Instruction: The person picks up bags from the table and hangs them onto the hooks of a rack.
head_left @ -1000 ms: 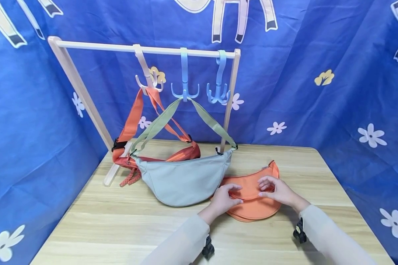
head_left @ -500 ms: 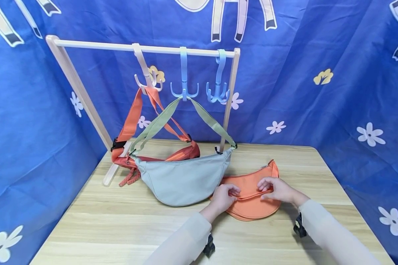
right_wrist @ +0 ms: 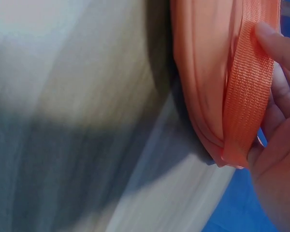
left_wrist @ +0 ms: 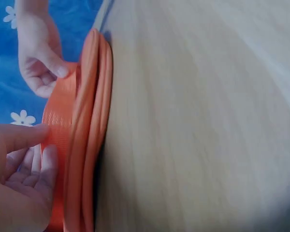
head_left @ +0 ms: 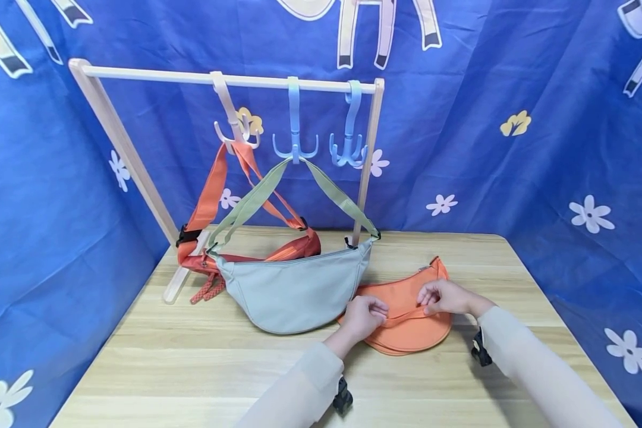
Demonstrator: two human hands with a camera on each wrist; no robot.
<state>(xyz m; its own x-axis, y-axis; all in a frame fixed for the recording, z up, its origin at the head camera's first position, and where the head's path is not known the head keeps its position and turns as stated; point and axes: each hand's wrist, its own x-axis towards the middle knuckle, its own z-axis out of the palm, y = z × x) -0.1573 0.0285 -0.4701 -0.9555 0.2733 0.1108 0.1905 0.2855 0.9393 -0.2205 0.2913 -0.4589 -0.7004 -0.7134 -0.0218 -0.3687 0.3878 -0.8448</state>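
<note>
An orange crescent-shaped bag (head_left: 414,336) lies on the table, right of a grey-green bag. My left hand (head_left: 362,317) pinches its woven orange strap (left_wrist: 58,113) between thumb and fingers. Farther right along the same strap, my right hand (head_left: 446,298) pinches it too, the thumb (right_wrist: 278,46) lying on the webbing. The strap is lifted a little and runs across the front of the bag between both hands. In the left wrist view the bag's piped edges (left_wrist: 89,130) are seen from the side.
The grey-green bag (head_left: 294,291) hangs by its green strap from the middle blue hook (head_left: 295,137). A red bag (head_left: 294,246) hangs behind it from a pink hook (head_left: 235,128). Another blue hook (head_left: 349,137) holds nothing. All hang from a wooden rack (head_left: 160,75) on the table (head_left: 208,374).
Both hands have closed onto the orange strap, and it has risen slightly from the bag. The other bags stay where they were; the head view has shifted slightly.
</note>
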